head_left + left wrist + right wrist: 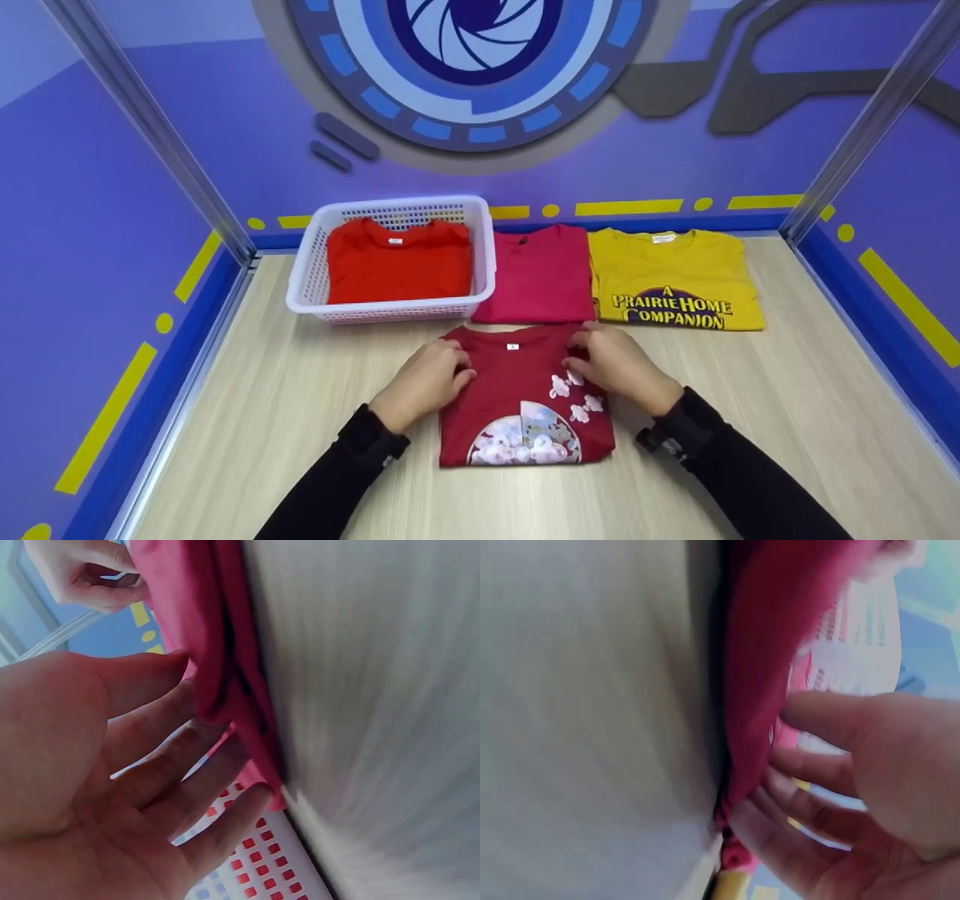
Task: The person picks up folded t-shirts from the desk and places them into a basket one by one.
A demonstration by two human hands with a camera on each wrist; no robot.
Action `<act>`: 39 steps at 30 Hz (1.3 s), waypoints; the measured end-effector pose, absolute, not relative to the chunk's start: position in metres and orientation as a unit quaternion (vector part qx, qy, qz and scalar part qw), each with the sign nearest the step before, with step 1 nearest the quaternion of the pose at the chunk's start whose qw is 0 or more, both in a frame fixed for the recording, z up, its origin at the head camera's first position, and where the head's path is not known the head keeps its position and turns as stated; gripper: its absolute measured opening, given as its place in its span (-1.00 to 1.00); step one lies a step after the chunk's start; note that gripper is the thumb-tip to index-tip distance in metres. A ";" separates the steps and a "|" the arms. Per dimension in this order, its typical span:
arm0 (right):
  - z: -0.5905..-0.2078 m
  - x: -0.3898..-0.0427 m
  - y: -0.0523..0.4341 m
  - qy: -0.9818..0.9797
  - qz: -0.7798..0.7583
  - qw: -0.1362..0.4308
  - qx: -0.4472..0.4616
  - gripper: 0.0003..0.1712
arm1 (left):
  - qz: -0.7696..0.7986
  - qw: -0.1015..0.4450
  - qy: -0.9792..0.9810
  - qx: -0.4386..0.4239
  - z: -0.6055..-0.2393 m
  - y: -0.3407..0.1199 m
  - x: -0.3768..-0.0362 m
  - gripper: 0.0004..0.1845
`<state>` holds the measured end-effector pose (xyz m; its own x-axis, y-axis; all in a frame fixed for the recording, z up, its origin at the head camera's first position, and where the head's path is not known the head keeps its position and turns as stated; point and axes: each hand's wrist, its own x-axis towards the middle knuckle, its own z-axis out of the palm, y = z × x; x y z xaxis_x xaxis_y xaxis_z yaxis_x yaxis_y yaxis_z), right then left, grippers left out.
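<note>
A folded dark-red shirt lies between left hand and right hand, parted fingers touching its sides. Neck label unreadably small; far right, a yellow shirt reads "A Prairie Home Companion".

Blk long slvs; blk wrist straps w/ sm. grey pcs.

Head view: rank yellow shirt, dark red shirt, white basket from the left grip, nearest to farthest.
1. Dark red shirt: nearest; the left grip touches its left side.
2. White basket: next, just beyond the grip, toward the back wall.
3. Yellow shirt: farthest, at the back right, past the pink shirt.
</note>
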<state>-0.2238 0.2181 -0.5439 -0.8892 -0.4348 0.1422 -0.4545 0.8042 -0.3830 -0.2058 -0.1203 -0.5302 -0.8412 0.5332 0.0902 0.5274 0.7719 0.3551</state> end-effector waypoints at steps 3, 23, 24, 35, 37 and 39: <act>-0.541 -0.229 0.232 -0.945 0.261 0.022 0.196 -0.78 | 0.213 0.020 0.940 0.267 -0.526 -0.122 -0.209 -0.86; -0.545 -0.237 0.223 -0.968 0.215 -0.029 0.130 -0.60 | 0.143 0.013 0.977 0.155 -0.534 -0.120 -0.231 -0.55; -0.545 -0.238 0.222 -0.968 0.216 -0.030 0.128 -0.61 | 0.139 0.014 0.978 0.155 -0.534 -0.120 -0.232 -0.57; -0.545 -0.241 0.220 -0.960 0.243 -0.037 0.136 -0.74 | 0.191 0.026 0.962 0.193 -0.538 -0.126 -0.231 -0.80; -0.542 -0.240 0.220 -0.957 0.249 -0.037 0.141 -0.67 | 0.204 0.029 0.959 0.192 -0.536 -0.127 -0.229 -0.82; -0.538 -0.238 0.221 -0.955 0.258 -0.039 0.140 -0.62 | 0.217 0.027 0.957 0.192 -0.534 -0.129 -0.227 -0.84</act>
<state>-0.2382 0.2213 -0.5376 -0.9577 -0.2877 -0.0026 -0.2473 0.8276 -0.5039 -0.2273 -0.1286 -0.5340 -0.9245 0.3799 0.0315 0.3562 0.8315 0.4263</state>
